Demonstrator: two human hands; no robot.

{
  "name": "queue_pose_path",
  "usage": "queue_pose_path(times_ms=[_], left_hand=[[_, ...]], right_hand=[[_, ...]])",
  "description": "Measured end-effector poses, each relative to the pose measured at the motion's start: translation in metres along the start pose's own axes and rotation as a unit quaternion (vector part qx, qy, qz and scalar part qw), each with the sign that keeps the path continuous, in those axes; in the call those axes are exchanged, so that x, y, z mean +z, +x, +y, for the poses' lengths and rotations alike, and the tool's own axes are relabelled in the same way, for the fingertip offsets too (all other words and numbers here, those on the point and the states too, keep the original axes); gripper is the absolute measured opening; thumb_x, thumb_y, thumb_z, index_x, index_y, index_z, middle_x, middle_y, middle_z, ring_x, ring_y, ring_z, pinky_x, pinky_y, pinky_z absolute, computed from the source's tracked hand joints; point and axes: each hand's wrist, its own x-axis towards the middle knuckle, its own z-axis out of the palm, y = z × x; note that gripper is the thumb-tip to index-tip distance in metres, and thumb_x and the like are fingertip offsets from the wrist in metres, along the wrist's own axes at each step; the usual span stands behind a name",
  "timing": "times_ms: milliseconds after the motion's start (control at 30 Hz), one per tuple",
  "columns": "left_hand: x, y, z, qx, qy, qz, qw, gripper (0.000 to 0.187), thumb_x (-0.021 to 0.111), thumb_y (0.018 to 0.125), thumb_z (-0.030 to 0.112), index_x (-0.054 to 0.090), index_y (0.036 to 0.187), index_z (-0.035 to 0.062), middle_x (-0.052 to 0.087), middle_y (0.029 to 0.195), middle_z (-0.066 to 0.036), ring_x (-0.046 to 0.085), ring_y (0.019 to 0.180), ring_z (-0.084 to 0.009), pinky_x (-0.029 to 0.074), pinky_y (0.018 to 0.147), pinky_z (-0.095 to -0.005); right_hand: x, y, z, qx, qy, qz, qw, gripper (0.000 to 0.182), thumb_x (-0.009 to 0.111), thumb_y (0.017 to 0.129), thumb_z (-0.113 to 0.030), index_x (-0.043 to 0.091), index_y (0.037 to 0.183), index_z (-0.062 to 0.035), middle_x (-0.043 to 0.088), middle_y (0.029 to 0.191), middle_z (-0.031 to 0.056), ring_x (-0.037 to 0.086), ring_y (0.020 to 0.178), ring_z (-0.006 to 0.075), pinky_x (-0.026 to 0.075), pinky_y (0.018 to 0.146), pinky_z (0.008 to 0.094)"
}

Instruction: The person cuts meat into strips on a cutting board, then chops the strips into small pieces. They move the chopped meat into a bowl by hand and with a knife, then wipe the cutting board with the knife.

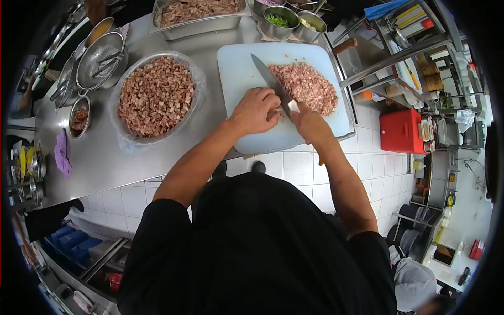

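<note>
Black shirt cloth (257,241) lay nearest the camera, on the near side of the cutting board (236,68), with a plastic-lined bowl (199,86) of diced meat (156,97) left of the board and a steel tray (205,30) and steel pots (278,34) beyond its far edge. Chopped meat (310,86) was heaped on the board's right half, the knife (272,81) slanting between it and the left hand (256,111). Both forearms reached to the board, the right hand (311,126) wrapped round the knife's handle, the left's fingers curled beside the blade, whether pinching anything I could not tell.
</note>
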Motion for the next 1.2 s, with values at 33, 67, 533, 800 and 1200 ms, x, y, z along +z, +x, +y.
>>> queue_pose_path(times_ms=[33, 67, 533, 800, 1200], left_hand=[[-0.001, -0.001, 0.009, -0.023, 0.027, 0.015, 0.999, 0.042, 0.079, 0.073, 0.026, 0.060, 0.105, 0.0088, 0.057, 0.122, -0.013, 0.054, 0.112, -0.0317, 0.040, 0.097, -0.0445], [-0.001, -0.001, 0.022, -0.046, 0.054, 0.028, 0.997, 0.046, 0.079, 0.072, 0.027, 0.058, 0.108, 0.0087, 0.056, 0.124, -0.014, 0.053, 0.115, -0.0321, 0.038, 0.099, -0.0455], [-0.010, -0.008, 0.004, 0.002, -0.012, 0.014, 1.000, 0.033, 0.071, 0.078, 0.014, 0.063, 0.110, 0.0091, 0.060, 0.116, -0.009, 0.056, 0.111, -0.0293, 0.044, 0.100, -0.0417], [-0.019, -0.004, 0.003, -0.015, -0.066, -0.016, 0.998, 0.020, 0.071, 0.078, 0.007, 0.063, 0.097, 0.0070, 0.062, 0.108, -0.008, 0.060, 0.103, -0.0301, 0.048, 0.092, -0.0418], [-0.016, -0.008, 0.001, -0.002, -0.108, 0.046, 0.993, 0.019, 0.068, 0.076, 0.003, 0.061, 0.093, 0.0069, 0.062, 0.101, -0.008, 0.059, 0.102, -0.0312, 0.048, 0.091, -0.0428]], right_hand=[[-0.012, -0.001, -0.007, 0.021, 0.043, -0.039, 0.998, 0.041, 0.048, 0.100, -0.032, 0.050, 0.122, 0.0031, 0.067, 0.071, 0.0264, 0.067, 0.054, 0.0364, 0.056, 0.057, 0.0485], [-0.017, -0.001, -0.008, 0.025, 0.035, -0.038, 0.998, 0.039, 0.048, 0.101, -0.031, 0.052, 0.119, 0.0033, 0.066, 0.068, 0.0250, 0.063, 0.046, 0.0316, 0.055, 0.053, 0.0449], [-0.055, -0.025, -0.053, 0.087, -0.015, -0.150, 0.985, 0.032, 0.041, 0.100, -0.023, 0.046, 0.117, 0.0035, 0.068, 0.079, 0.0260, 0.068, 0.054, 0.0332, 0.057, 0.061, 0.0472], [0.012, 0.025, -0.015, -0.120, -0.154, 0.019, 0.981, 0.034, 0.044, 0.101, -0.024, 0.048, 0.113, 0.0077, 0.068, 0.080, 0.0290, 0.069, 0.064, 0.0399, 0.056, 0.057, 0.0471], [0.002, 0.008, -0.031, -0.074, -0.115, 0.045, 0.990, 0.027, 0.047, 0.098, -0.023, 0.051, 0.106, 0.0018, 0.067, 0.076, 0.0294, 0.069, 0.075, 0.0464, 0.057, 0.068, 0.0539]])
